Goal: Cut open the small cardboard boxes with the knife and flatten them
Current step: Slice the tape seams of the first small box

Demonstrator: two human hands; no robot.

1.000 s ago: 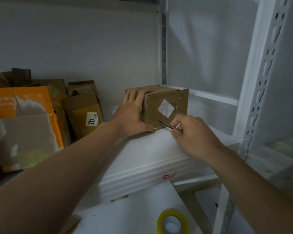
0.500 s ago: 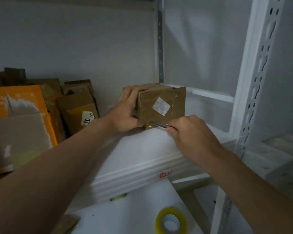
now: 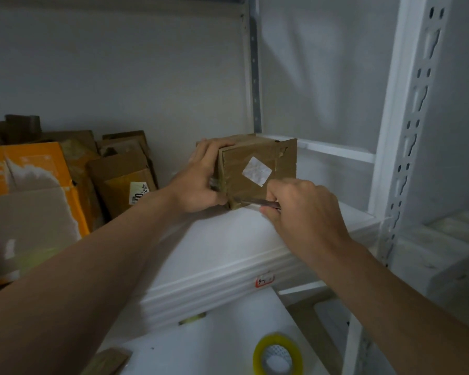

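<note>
Between my two hands, on the white shelf board [image 3: 228,247], sits the small cardboard box [image 3: 282,163], its taped face with a white sticker [image 3: 256,171] turned toward me. My left hand [image 3: 201,182] is clamped round the box's left edge, fingers over the top, thumb at the lower corner. My right hand [image 3: 301,212] is closed round the knife [image 3: 257,203], whose blade lies along the bottom seam, tip just beside that thumb. My worry: if the tape gives suddenly, the blade could jump straight into the thumb, and a slack left grip would let the box skid. Compared with a second ago, the tip has travelled leftward along the seam, from under the sticker to the corner
</note>
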